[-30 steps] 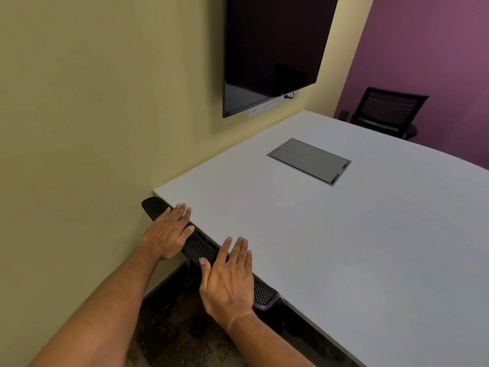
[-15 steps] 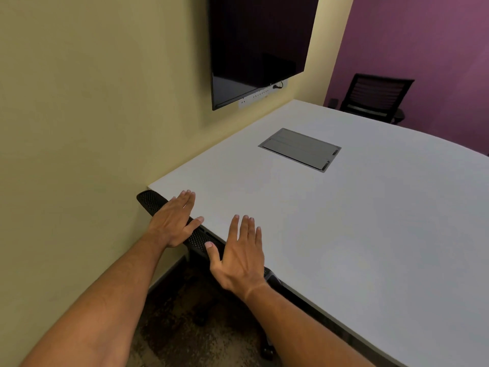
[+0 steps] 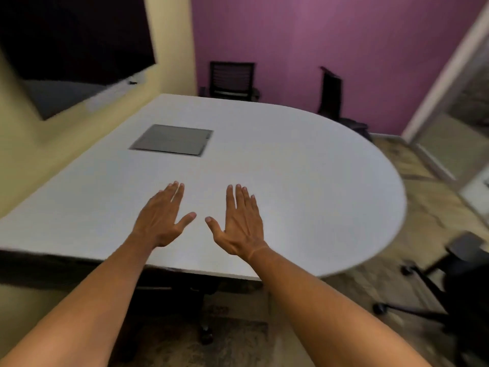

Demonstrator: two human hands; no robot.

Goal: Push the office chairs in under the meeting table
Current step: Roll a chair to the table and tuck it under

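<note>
Head view, left to right: left hand (image 3: 161, 221) and right hand (image 3: 239, 223) — both flat, fingers spread, empty, held over the meeting table (image 3: 304, 181). One office chair (image 3: 455, 295) is seen low right, clear of the edge, nearer the right hand. Since earlier, the hands have been lifted off the tucked chair's backrest — view swung right.

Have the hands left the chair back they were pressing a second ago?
Yes. Both the left hand and right hand are now open over the table, past its near edge, off the chair tucked beneath.
</note>
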